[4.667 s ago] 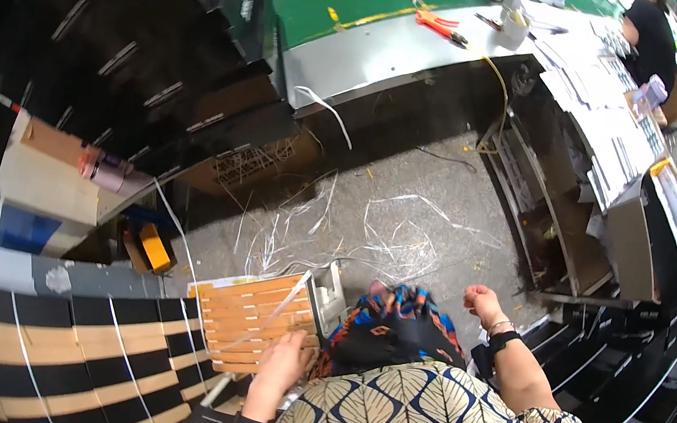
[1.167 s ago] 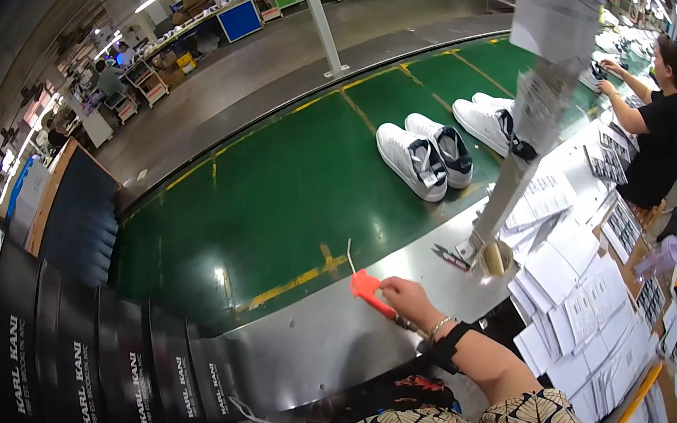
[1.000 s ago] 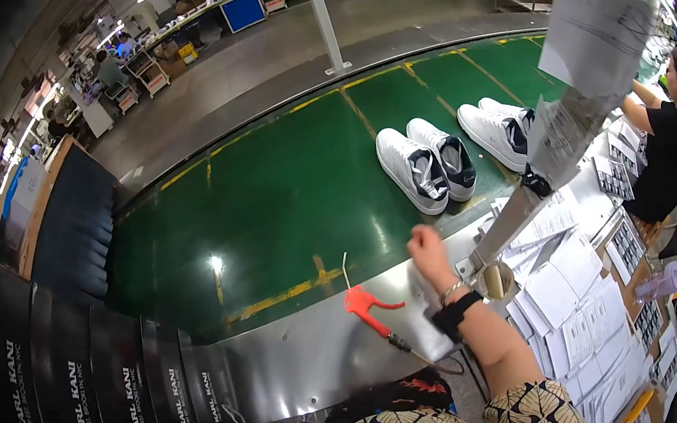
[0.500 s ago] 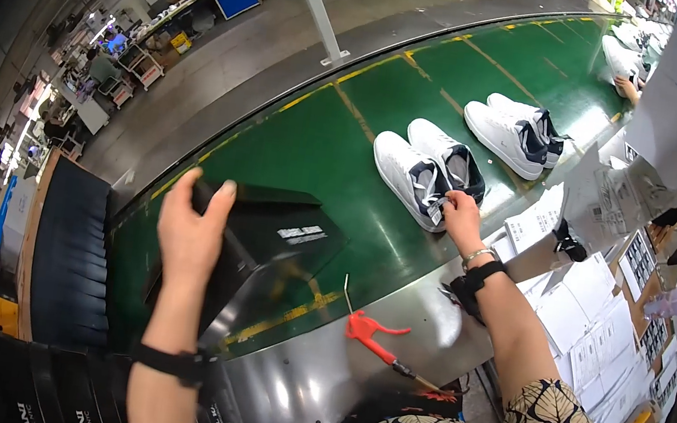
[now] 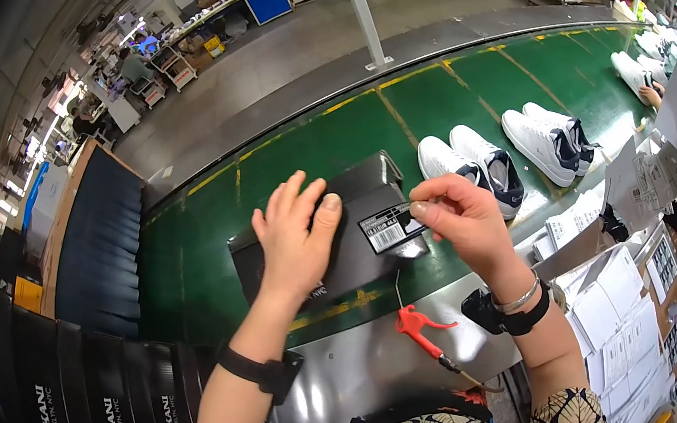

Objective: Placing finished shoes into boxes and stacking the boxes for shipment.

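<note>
A black shoe box (image 5: 367,194) lies on the green conveyor belt (image 5: 324,132) in front of me. My left hand (image 5: 296,236) rests flat on its near side, fingers spread. My right hand (image 5: 463,220) pinches at a white barcode label (image 5: 391,227) on the box's end face. Just beyond the box stands a pair of white sneakers with dark insides (image 5: 475,166).
A red air blow gun (image 5: 424,332) lies on the steel ledge (image 5: 368,371) near me. A second white pair (image 5: 552,138) sits farther right on the belt. Paper sheets (image 5: 628,304) fill a rack at right. Stacked black boxes (image 5: 72,382) stand at lower left.
My left hand has set the black box down on the belt and now lies flat on it. My right hand came from the sneakers to the label.
</note>
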Action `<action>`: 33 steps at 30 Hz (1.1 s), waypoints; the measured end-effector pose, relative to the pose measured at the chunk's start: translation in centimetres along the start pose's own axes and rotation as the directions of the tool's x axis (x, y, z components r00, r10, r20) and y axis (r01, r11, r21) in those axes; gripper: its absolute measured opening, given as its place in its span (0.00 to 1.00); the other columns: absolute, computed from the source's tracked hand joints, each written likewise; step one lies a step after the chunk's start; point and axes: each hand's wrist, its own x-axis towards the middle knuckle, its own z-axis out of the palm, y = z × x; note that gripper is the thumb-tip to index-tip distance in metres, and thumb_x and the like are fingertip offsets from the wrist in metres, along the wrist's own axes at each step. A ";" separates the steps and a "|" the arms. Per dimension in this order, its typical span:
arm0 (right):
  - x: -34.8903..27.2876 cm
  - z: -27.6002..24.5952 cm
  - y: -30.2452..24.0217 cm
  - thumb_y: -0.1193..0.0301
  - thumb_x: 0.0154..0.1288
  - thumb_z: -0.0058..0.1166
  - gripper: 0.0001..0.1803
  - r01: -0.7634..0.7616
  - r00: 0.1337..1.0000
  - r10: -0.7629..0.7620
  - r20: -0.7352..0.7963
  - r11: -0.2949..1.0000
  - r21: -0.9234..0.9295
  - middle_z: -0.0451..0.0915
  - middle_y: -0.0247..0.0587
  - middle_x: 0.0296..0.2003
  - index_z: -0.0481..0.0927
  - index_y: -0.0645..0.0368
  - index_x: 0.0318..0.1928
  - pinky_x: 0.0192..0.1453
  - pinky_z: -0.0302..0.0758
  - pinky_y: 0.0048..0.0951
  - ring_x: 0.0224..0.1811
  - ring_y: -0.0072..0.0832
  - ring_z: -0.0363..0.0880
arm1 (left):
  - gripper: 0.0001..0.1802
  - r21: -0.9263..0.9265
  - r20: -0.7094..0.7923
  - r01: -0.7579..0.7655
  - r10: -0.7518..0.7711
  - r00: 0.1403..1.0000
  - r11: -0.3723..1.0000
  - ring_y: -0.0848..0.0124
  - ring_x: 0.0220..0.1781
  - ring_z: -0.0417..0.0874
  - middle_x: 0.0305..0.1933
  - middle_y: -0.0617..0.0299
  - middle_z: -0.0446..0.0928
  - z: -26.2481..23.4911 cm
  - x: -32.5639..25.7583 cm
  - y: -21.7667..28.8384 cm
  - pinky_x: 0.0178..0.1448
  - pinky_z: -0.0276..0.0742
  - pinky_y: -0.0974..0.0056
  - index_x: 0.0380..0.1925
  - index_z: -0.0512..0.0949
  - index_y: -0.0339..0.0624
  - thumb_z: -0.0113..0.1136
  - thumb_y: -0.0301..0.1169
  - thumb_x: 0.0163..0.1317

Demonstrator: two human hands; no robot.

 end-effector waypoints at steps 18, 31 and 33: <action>-1.2 1.4 -0.2 0.69 0.47 0.62 0.15 0.146 0.988 -0.078 0.134 0.752 -0.643 0.80 0.35 0.22 0.78 0.58 0.38 0.31 0.73 0.25 0.25 0.26 0.79 | 0.10 -0.148 0.207 -0.229 0.257 0.944 0.962 0.61 0.65 0.59 0.49 0.69 0.73 -1.8 -1.8 -0.4 0.68 0.33 0.47 0.12 0.77 0.47 0.67 0.36 0.42; -1.8 2.3 0.4 0.68 0.48 0.60 0.10 0.368 0.927 -0.266 0.263 0.526 -0.767 0.79 0.35 0.24 0.79 0.55 0.33 0.32 0.74 0.31 0.29 0.33 0.79 | 0.10 -0.127 0.204 -0.252 0.274 0.940 0.959 0.61 0.65 0.59 0.50 0.69 0.73 -1.9 -2.3 -1.3 0.67 0.35 0.47 0.11 0.76 0.48 0.68 0.36 0.40; -2.1 2.7 0.5 0.68 0.48 0.59 0.11 0.424 0.898 -0.308 0.314 0.418 -0.803 0.78 0.34 0.23 0.79 0.54 0.34 0.31 0.74 0.31 0.29 0.34 0.78 | 0.10 -0.116 0.201 -0.253 0.272 0.941 0.960 0.61 0.64 0.59 0.49 0.69 0.73 -1.9 -2.4 -1.3 0.67 0.35 0.47 0.11 0.76 0.48 0.67 0.36 0.40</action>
